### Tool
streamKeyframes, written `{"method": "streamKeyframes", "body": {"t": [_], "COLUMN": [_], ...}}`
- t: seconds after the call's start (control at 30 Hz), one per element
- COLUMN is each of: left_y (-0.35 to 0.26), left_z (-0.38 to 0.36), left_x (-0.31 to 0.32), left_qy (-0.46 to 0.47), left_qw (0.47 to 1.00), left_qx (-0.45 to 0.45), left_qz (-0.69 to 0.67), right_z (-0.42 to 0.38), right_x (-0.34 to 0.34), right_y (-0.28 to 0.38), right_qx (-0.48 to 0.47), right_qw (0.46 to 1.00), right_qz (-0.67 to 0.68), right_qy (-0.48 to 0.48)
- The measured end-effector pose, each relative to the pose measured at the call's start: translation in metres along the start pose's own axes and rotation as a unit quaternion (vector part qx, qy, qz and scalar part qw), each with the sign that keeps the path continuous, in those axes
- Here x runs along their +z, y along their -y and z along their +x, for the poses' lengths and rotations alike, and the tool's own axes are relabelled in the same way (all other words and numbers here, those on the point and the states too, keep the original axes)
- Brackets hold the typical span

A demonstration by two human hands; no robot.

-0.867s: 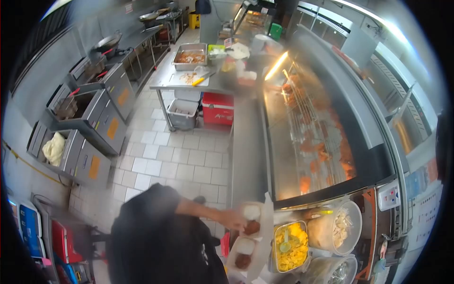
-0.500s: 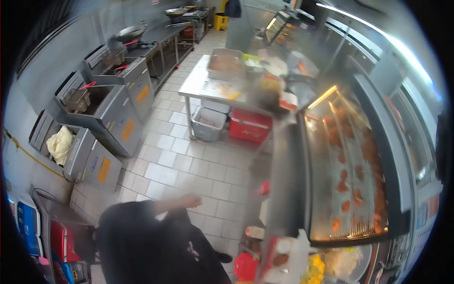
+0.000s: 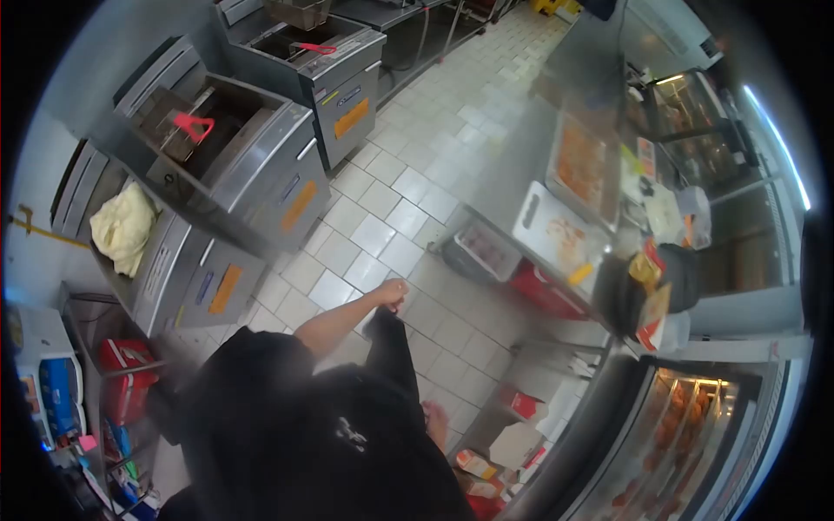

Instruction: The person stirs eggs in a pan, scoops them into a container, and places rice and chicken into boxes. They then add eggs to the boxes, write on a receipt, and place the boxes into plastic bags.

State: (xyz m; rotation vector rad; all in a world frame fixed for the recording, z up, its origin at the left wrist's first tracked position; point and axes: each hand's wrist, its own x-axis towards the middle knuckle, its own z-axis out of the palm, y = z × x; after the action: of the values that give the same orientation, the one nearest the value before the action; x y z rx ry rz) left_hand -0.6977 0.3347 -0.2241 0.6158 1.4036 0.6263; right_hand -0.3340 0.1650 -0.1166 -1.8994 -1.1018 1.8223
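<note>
My left hand [image 3: 392, 293] hangs in front of my dark clothing over the tiled floor [image 3: 373, 233], its fingers curled; nothing can be made out in it. Lower and further right, my right hand [image 3: 435, 420] shows partly beside the dark clothing, near a shelf holding cartons [image 3: 476, 464], and it is too blurred to read its fingers. Neither hand visibly touches an object.
Fryers with red-handled baskets [image 3: 193, 127] line the left, one bearing a pale cloth [image 3: 124, 227]. Ahead right, a steel table carries a white cutting board [image 3: 556, 231] and a food tray [image 3: 584, 170]. A lit display case [image 3: 669, 434] stands at lower right.
The view has swung, bringing the fryers closer and shifting the table and display case right and down. The second hand has come into sight. The curled hand appears higher.
</note>
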Motion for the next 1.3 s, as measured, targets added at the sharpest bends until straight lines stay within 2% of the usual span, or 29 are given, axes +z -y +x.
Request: {"method": "streamKeyframes", "body": {"t": [0.03,0.1,0.13,0.17,0.2,0.23,0.3,0.33,0.37,0.4,0.47,0.5,0.57,0.63,0.7,0.77,0.8,0.83,0.87,0.9,0.93,1.0,1.03,1.07,1.13,1.17,1.2,1.23,1.3], "left_y": [-0.015,-0.037,-0.002,0.037,0.067,0.047,0.005,-0.007,-0.021,-0.038,-0.082,-0.102,-0.140,-0.168,-0.222,-0.304,-0.348,-0.392,-0.440,-0.492,-0.547,-0.669,-0.753,-0.807,-0.882,-0.927,-0.981,-1.024,-1.088], "left_z": [0.016,0.029,0.068,0.090,0.106,0.090,0.055,0.057,0.077,0.078,0.097,0.109,0.150,0.209,0.288,0.364,0.403,0.447,0.492,0.544,0.598,0.708,0.738,0.787,0.886,0.907,0.934,0.955,1.001], "left_x": [-0.021,-0.071,-0.106,-0.145,-0.182,-0.215,-0.280,-0.314,-0.353,-0.382,-0.430,-0.449,-0.483,-0.517,-0.552,-0.562,-0.571,-0.587,-0.601,-0.618,-0.631,-0.646,-0.642,-0.651,-0.678,-0.683,-0.693,-0.696,-0.718], "left_qy": [-0.036,0.005,0.072,0.151,0.229,0.143,-0.037,-0.080,-0.033,-0.053,-0.177,-0.194,-0.190,-0.154,-0.181,-0.154,-0.125,-0.093,-0.064,-0.041,-0.025,0.028,-0.063,-0.045,-0.037,-0.037,-0.068,-0.097,-0.099], "left_qw": [0.998,0.995,0.983,0.975,0.959,0.976,0.973,0.969,0.909,0.910,0.945,0.942,0.946,0.975,0.910,0.936,0.940,0.947,0.952,0.953,0.952,0.949,0.985,0.986,0.978,0.979,0.985,0.990,0.991], "left_qx": [-0.005,-0.102,-0.133,-0.111,-0.091,-0.132,-0.222,-0.233,-0.263,-0.266,-0.275,-0.272,-0.247,-0.159,-0.320,-0.315,-0.315,-0.294,-0.262,-0.222,-0.174,-0.056,-0.066,-0.002,0.133,0.130,0.093,0.051,0.035], "left_qz": [0.046,-0.017,-0.100,-0.118,-0.138,-0.102,-0.047,0.026,0.322,0.312,0.007,-0.027,-0.083,0.028,-0.190,-0.024,0.033,0.088,0.146,0.202,0.251,0.310,0.149,0.161,0.154,0.155,0.126,0.091,0.084], "right_z": [0.030,0.083,0.106,0.137,0.182,0.203,0.229,0.253,0.271,0.285,0.346,0.381,0.454,0.542,0.644,0.724,0.793,0.802,0.833,0.830,0.837,0.859,0.887,0.901,0.944,0.976,1.033,1.092,1.211], "right_x": [0.008,0.054,0.073,0.092,0.118,0.139,0.173,0.181,0.188,0.192,0.205,0.212,0.225,0.244,0.258,0.256,0.252,0.243,0.236,0.228,0.224,0.205,0.192,0.192,0.183,0.177,0.172,0.160,0.153], "right_y": [0.045,0.151,0.216,0.272,0.308,0.373,0.508,0.572,0.637,0.700,0.791,0.834,0.903,0.947,0.957,0.947,0.899,0.901,0.872,0.886,0.883,0.869,0.876,0.879,0.913,0.937,0.974,1.002,1.060], "right_qx": [-0.018,-0.079,-0.124,-0.195,-0.215,-0.230,-0.301,-0.353,-0.372,-0.419,-0.495,-0.500,-0.471,-0.460,-0.409,-0.328,-0.323,-0.217,-0.220,-0.089,-0.022,0.013,0.047,0.090,0.140,0.177,0.168,0.085,-0.084], "right_qw": [1.000,0.996,0.985,0.973,0.942,0.936,0.903,0.874,0.869,0.853,0.829,0.827,0.860,0.874,0.907,0.915,0.900,0.937,0.936,0.972,0.995,0.998,0.997,0.977,0.962,0.943,0.945,0.983,0.978], "right_qz": [-0.013,0.046,0.112,0.054,0.134,0.150,-0.056,-0.098,-0.093,-0.122,-0.126,-0.122,0.011,0.020,-0.087,-0.233,-0.293,-0.267,-0.272,-0.204,-0.086,0.032,-0.028,0.141,0.198,0.254,0.256,0.116,-0.165], "right_qy": [-0.003,0.023,0.044,0.111,0.220,0.221,0.303,0.319,0.313,0.287,0.228,0.225,0.197,0.156,0.059,0.026,0.006,0.068,0.045,0.074,0.052,-0.049,-0.052,-0.134,-0.128,-0.119,-0.115,-0.111,-0.092]}}
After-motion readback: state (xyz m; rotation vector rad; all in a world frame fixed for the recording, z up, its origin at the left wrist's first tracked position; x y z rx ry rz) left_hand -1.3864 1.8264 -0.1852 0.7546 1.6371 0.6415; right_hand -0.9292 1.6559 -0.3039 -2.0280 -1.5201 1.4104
